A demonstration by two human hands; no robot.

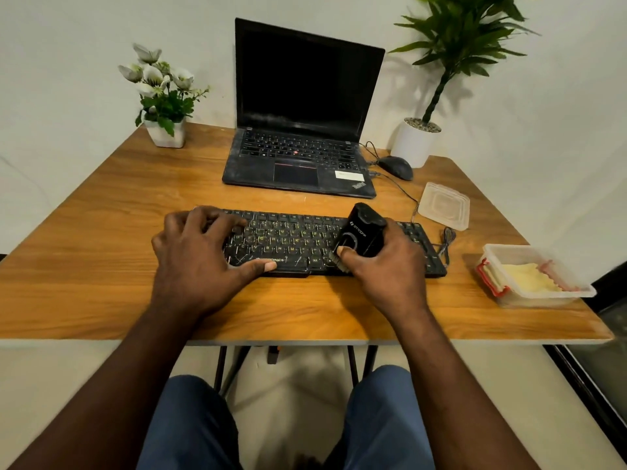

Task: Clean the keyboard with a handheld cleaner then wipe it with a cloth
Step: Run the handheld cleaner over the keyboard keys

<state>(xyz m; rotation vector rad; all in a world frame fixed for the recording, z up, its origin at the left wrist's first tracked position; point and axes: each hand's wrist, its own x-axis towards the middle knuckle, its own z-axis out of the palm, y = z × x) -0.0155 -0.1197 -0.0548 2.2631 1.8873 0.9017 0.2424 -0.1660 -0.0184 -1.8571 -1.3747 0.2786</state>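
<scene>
A black keyboard (298,239) lies across the middle of the wooden table (101,293). My left hand (200,262) grips its left end, fingers curled over the far edge and thumb along the near edge. My right hand (386,266) grips a black handheld cleaner (361,234), tilted with its brush end down on the keys at the keyboard's right-centre. A yellow cloth (529,278) lies inside an open clear plastic box (498,256) at the right.
An open black laptop (302,130) stands behind the keyboard, with a wired mouse (397,167) to its right. A clear lid (444,205) lies near the keyboard's cable. A flower pot (166,130) sits back left, a potted plant (415,140) back right.
</scene>
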